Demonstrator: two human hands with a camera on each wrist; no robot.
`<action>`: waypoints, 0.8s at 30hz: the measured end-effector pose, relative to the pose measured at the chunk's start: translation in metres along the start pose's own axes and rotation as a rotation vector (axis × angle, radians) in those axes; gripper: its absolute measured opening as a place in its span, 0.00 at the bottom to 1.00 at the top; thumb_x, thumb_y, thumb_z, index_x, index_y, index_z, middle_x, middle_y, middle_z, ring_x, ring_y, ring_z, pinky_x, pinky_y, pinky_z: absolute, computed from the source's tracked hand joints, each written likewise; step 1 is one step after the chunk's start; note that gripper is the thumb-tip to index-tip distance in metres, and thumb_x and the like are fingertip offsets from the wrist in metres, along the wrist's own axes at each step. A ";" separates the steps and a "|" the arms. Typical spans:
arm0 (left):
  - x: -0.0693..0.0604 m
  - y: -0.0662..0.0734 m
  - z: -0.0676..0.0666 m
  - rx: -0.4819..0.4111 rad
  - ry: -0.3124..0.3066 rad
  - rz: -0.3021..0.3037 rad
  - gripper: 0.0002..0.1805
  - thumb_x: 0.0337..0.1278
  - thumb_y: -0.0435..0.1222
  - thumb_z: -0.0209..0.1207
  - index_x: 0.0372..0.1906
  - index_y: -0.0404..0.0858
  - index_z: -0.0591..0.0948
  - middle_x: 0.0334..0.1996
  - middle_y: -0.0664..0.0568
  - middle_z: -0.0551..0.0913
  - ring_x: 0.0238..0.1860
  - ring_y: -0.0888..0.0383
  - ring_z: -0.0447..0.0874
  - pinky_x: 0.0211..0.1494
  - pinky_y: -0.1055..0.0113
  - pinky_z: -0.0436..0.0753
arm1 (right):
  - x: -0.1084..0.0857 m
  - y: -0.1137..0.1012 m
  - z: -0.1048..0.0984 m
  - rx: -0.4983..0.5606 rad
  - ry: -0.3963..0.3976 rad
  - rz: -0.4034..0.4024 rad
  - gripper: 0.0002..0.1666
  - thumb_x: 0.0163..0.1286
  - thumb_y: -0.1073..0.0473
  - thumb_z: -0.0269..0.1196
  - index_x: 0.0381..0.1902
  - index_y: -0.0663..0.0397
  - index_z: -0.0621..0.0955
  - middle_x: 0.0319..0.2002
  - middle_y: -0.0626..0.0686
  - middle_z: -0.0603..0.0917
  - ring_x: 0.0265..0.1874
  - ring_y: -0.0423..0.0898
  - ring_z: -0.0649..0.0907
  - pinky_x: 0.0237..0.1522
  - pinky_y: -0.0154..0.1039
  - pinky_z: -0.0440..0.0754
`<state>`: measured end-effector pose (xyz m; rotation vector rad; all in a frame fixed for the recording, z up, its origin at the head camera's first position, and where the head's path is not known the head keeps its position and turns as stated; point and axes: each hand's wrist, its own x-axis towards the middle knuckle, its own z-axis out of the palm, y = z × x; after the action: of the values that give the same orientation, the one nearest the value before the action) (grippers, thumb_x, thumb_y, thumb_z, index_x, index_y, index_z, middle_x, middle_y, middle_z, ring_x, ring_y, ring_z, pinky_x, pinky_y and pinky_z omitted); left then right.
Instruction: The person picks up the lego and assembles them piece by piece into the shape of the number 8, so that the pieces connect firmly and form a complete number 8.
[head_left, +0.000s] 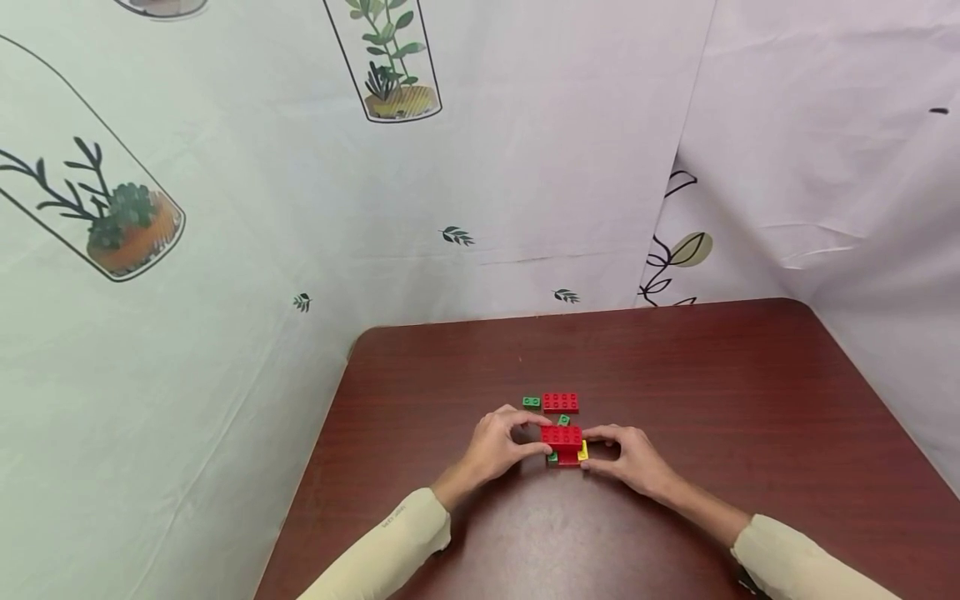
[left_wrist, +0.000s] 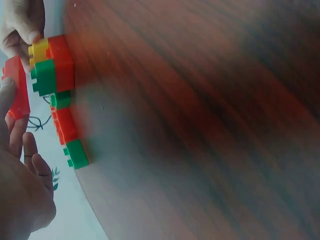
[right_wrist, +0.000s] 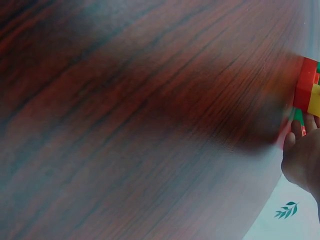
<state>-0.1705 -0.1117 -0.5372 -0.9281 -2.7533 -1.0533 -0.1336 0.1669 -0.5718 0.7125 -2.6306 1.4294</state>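
Observation:
Between the thumb and fingers of my left hand (head_left: 492,446) is a red eight-stud toy brick (head_left: 561,437), held above a small stack. That stack has a red base brick (left_wrist: 63,62) on the table, with a green brick (left_wrist: 45,78) and a yellow brick (left_wrist: 41,51) side by side on top. My right hand (head_left: 633,458) pinches the yellow brick at the right of the stack, thumb at the near side. The held brick is apart from the stack in the left wrist view. Only part of the right hand shows in the right wrist view.
Behind the stack lie a small green brick (head_left: 564,420), another red eight-stud brick (head_left: 560,403) and a green two-stud brick (head_left: 531,402). The brown table (head_left: 675,375) meets a printed cloth wall (head_left: 540,183) at its far edge.

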 end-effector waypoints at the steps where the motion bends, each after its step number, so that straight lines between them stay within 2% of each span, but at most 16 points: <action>1: 0.000 0.001 0.001 0.010 0.000 0.000 0.22 0.52 0.51 0.80 0.54 0.55 0.92 0.36 0.58 0.88 0.37 0.59 0.80 0.39 0.72 0.75 | 0.000 0.000 0.000 -0.001 0.004 -0.003 0.24 0.60 0.56 0.82 0.52 0.58 0.89 0.46 0.50 0.91 0.42 0.48 0.88 0.44 0.41 0.84; 7: -0.003 0.003 0.008 0.057 0.014 0.007 0.22 0.52 0.53 0.80 0.53 0.55 0.92 0.34 0.58 0.88 0.36 0.60 0.80 0.37 0.73 0.74 | -0.002 0.001 0.001 0.002 0.027 -0.002 0.24 0.58 0.58 0.83 0.51 0.60 0.89 0.45 0.52 0.91 0.41 0.47 0.88 0.42 0.41 0.84; 13: -0.006 0.004 0.012 0.064 0.026 0.022 0.22 0.52 0.53 0.79 0.53 0.56 0.92 0.35 0.59 0.88 0.36 0.61 0.80 0.37 0.74 0.74 | -0.004 0.002 0.001 0.009 0.033 0.001 0.24 0.59 0.58 0.83 0.52 0.59 0.89 0.45 0.50 0.91 0.41 0.47 0.88 0.43 0.40 0.84; 19: -0.008 0.004 0.014 0.063 0.026 0.029 0.22 0.53 0.53 0.79 0.53 0.56 0.92 0.35 0.59 0.89 0.37 0.59 0.81 0.37 0.74 0.73 | -0.004 0.000 0.000 0.019 0.061 -0.035 0.23 0.59 0.60 0.82 0.52 0.56 0.89 0.45 0.48 0.91 0.40 0.46 0.88 0.42 0.40 0.84; 24: -0.009 0.005 0.015 0.070 0.046 0.053 0.21 0.53 0.52 0.80 0.52 0.55 0.92 0.34 0.58 0.88 0.36 0.58 0.81 0.36 0.75 0.73 | -0.003 -0.002 0.000 0.037 0.087 -0.064 0.24 0.59 0.62 0.82 0.54 0.54 0.89 0.46 0.47 0.91 0.41 0.49 0.89 0.42 0.44 0.86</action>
<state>-0.1582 -0.1037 -0.5481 -0.9495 -2.6944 -0.9507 -0.1301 0.1668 -0.5708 0.7140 -2.4992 1.4612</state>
